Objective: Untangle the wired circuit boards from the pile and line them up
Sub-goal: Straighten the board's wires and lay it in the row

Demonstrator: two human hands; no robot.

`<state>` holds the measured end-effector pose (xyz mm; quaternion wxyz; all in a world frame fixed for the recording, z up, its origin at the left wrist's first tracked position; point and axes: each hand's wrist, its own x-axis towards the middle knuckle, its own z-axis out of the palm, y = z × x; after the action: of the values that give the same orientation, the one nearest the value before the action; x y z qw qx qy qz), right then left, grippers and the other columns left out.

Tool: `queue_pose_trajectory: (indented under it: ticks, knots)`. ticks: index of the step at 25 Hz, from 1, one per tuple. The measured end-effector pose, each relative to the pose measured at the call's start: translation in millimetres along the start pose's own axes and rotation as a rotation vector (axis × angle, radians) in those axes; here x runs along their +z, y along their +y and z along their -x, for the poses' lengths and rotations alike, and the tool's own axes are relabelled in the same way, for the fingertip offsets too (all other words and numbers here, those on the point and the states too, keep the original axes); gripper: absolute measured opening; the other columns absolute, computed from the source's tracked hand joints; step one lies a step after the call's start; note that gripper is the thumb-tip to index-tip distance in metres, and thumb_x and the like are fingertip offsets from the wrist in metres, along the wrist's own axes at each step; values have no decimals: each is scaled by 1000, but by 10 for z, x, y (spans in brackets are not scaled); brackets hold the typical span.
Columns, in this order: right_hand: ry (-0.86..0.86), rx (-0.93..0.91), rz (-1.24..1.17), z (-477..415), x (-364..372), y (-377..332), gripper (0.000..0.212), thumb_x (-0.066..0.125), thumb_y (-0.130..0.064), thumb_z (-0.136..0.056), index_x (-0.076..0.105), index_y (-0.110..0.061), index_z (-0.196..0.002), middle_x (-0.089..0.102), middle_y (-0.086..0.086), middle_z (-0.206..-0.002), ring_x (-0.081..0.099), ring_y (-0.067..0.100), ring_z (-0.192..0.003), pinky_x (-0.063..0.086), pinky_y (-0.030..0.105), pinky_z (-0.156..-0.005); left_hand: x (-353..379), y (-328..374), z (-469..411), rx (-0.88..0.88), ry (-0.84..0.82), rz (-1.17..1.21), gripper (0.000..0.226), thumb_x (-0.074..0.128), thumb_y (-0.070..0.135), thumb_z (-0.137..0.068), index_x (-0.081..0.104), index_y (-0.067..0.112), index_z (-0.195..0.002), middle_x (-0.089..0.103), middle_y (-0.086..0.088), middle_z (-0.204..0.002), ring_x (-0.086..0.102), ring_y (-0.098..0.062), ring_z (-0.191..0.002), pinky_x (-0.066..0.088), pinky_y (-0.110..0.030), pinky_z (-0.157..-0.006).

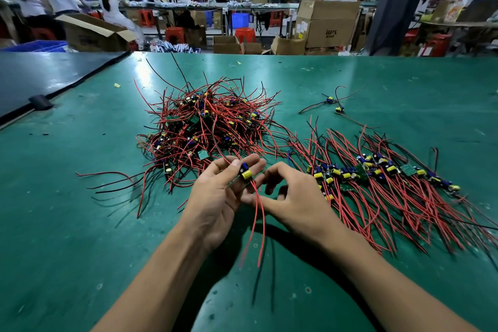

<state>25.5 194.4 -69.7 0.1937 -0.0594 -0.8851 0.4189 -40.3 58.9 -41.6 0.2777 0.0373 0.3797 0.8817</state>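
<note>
tbh the board (244, 171) looks light, its leads (259, 224) floppy and snaggy, so left hand (215, 197) pinching the stiff board itself seems right; right hand (293, 197) at 3 o'clock curls loosely, grip unclear.

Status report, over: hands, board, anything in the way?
Left hand holds one board. Right hand at its red wires, grip unclear. Tangled pile ahead, lined-up row to the right.

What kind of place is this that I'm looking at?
Most likely an electronics assembly workshop: a tangled pile of wired circuit boards on a green worktable, a sorted row beside it, workers at long benches behind, and stacked cardboard cartons. The left hand holds one board.
</note>
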Motion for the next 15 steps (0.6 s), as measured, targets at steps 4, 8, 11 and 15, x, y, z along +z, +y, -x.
queue_pose_trajectory:
  ticks: [4,8,11,15]
  knots:
    - [159,1,-155,9,23,-12,41,64,-65,-84,64,-24,-80,64,-7,-68,50,2,-56,40,17,-55,-8,-40,-6,25,-28,-43,12,55,5,-90,47,14,-90,72,-17,-108,72,-26,-98,60,-37,-80]
    - [172,108,-474,-38,-37,-86,36,63,-57,-91,62,-25,-75,62,-1,-64,51,12,-47,41,24,-48,-43,-14,-7,35,-59,-112,19,65,10,-77,57,17,-92,70,-12,-118,70,-23,-95,56,-39,-89]
    - [118,328,-995,-112,-113,-135,27,72,-45,-80,66,-20,-70,56,1,-63,43,10,-40,35,19,-39,-86,-25,7,-22,-175,-196,44,69,7,-73,60,16,-115,67,-14,-122,67,-28,-109,54,-38,-91]
    - [-177,466,-1266,-112,-239,-113,26,73,-40,-79,65,-17,-69,49,-5,-61,37,3,-38,29,15,-36,-76,-32,49,-168,-208,-284,28,63,13,-80,69,11,-108,71,-13,-95,69,-21,-72,58,-26,-62]
